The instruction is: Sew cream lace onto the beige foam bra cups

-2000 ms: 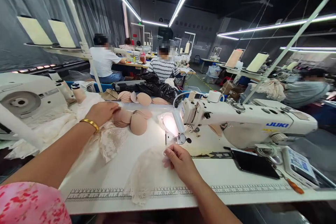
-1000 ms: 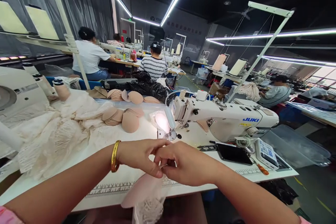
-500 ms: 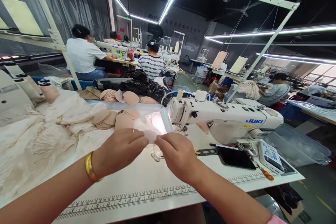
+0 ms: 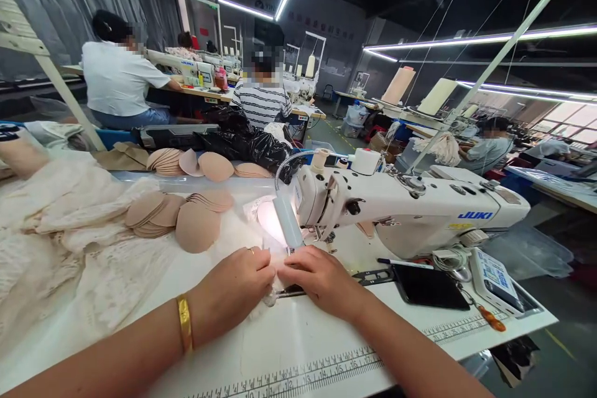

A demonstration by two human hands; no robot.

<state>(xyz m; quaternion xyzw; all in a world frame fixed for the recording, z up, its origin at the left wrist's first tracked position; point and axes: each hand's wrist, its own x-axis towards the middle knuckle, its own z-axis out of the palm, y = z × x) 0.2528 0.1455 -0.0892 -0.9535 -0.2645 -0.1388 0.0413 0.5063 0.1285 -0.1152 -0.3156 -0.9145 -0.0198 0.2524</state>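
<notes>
Pinching pale fabric (image 4: 276, 259) in left hand (image 4: 236, 289) and right hand (image 4: 321, 280), near sewing machine (image 4: 410, 205), probably for keeping it flat.

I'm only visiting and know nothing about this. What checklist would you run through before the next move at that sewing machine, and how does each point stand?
1. Pale cloth gripped on both sides: ok; the left hand and right hand hold it between them.
2. Light on the spot: ok; the lamp by the head of the sewing machine is lit.
3. Needle away from the hands: cannot tell; it is hidden from view.
4. Cloth edges lined up: cannot tell; the hands cover much of them.
5. Beige pads away from the hands: ok; they lie beyond the left hand, apart from it.
6. Phone out of the way: ok; it lies right of the right hand, not touching it.
</notes>
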